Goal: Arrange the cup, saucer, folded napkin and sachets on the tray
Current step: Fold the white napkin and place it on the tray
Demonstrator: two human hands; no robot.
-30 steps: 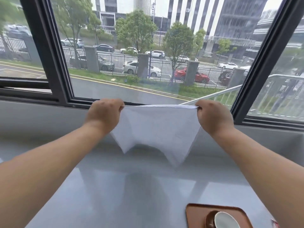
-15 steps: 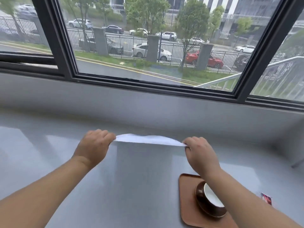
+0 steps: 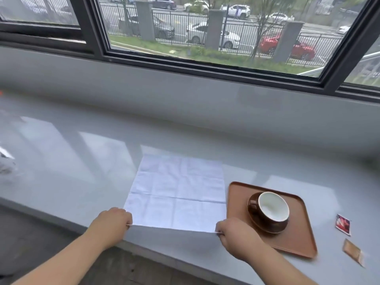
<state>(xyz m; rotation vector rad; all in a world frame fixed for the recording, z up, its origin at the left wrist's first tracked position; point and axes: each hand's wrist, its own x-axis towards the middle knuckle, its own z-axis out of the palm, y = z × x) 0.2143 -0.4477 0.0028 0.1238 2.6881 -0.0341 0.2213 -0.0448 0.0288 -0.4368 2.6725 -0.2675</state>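
A white napkin (image 3: 176, 192) lies spread open and flat on the glossy grey counter (image 3: 72, 161), its fold creases dividing it into squares. Its near edge sits at the counter's near lip, where both hands hold it: the left hand (image 3: 112, 223) is closed in a pinch on the near left corner, and the right hand (image 3: 234, 235) is closed in a pinch on the near right corner, the edge stretched straight between them. Just right of the napkin, almost touching its right edge, is a brown tray (image 3: 296, 241) with a raised rim. On the tray stands a brown saucer (image 3: 267, 226), and on it a brown cup (image 3: 271, 208) with a white inside, its handle turned to the left. The right hand overlaps the tray's near left corner. To the right of the tray, apart from it on the bare counter, lie two sachets: a red and white sachet (image 3: 343, 221) farther off, and a brown sachet (image 3: 352, 251) nearer. Both carry print, but it is too blurred to read, and no brand can be made out on either. Beyond the counter a dark-framed window (image 3: 98, 27) looks onto a fence and parked cars.
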